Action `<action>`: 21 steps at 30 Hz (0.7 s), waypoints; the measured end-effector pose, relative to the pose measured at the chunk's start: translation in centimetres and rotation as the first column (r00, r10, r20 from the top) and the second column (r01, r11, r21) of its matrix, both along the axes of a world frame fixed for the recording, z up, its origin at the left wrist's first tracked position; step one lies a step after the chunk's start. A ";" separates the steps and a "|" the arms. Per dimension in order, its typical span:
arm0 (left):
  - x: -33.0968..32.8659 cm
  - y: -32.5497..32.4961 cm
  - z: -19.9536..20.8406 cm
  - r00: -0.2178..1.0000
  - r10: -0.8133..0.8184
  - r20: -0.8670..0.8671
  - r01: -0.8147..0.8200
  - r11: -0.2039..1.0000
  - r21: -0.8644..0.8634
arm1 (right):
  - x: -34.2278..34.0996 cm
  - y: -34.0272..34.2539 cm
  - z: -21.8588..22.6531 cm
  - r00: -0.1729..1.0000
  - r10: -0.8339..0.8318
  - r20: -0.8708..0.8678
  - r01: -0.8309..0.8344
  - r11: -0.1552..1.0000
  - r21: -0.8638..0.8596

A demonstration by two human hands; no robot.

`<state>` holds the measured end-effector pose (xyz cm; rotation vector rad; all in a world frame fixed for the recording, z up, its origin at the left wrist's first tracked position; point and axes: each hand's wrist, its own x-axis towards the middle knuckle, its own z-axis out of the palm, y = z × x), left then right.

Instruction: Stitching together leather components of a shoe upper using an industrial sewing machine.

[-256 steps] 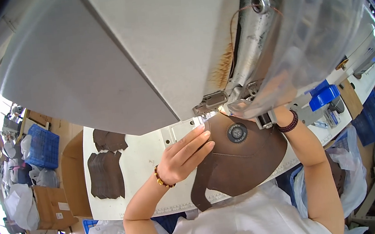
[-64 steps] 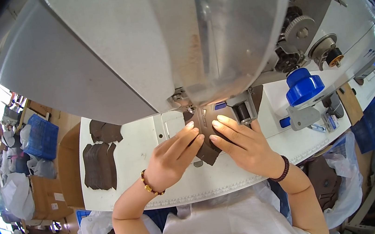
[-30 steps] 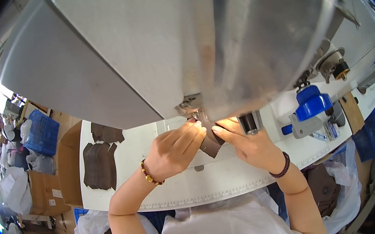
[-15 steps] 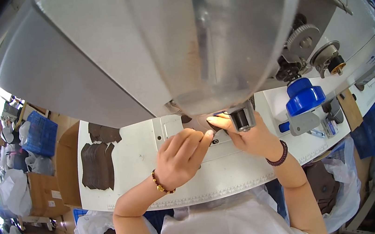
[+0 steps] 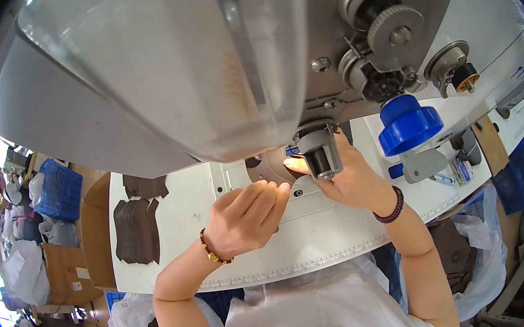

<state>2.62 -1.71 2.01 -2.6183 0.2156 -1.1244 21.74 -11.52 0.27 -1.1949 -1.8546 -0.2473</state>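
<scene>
Brown leather-like piece (image 5: 268, 172): is lying flat on the machine bed beneath the sewing head, partly hidden by the cover and the right hand.
White short-sleeved shirt (image 5: 320, 313): is showing at the table's near edge.
Translucent plastic bag (image 5: 482, 251): is sagging open beside the right arm, brown pieces showing inside.
Left hand (image 5: 246, 218): is hovering just in front of the piece, its fingers curling and its fingertips meeting; whether they are pinching anything thin, I cannot tell.
Right hand (image 5: 362, 180): is reaching behind the roller, one fingertip resting at the piece's right side; the other fingertips are hiding, so I cannot tell whether it is gripping.
White worktable (image 5: 190, 270): is spreading under both forearms, a ruler scale running along its curved near edge.
Black roller in a grey metal bracket (image 5: 318, 155): is hanging in front of the right hand.
Stack of dark brown cut pieces (image 5: 136, 231): is lying on the table's left, a smaller brown pile (image 5: 144, 186) sitting just beyond.
Grey sewing machine head (image 5: 337, 82): is looming over the hands, its clear plastic cover (image 5: 153, 79) jutting out and a round blue knob (image 5: 409, 127) showing at right.
Blue plastic crate (image 5: 59, 188): is standing far left, beyond the table.
</scene>
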 end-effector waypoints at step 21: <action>0.5 0.9 0.5 0.999 0.011 -0.042 -0.012 1.000 -0.022 | 2.0 1.1 -0.1 0.996 0.054 -0.071 -0.067 0.976 -0.207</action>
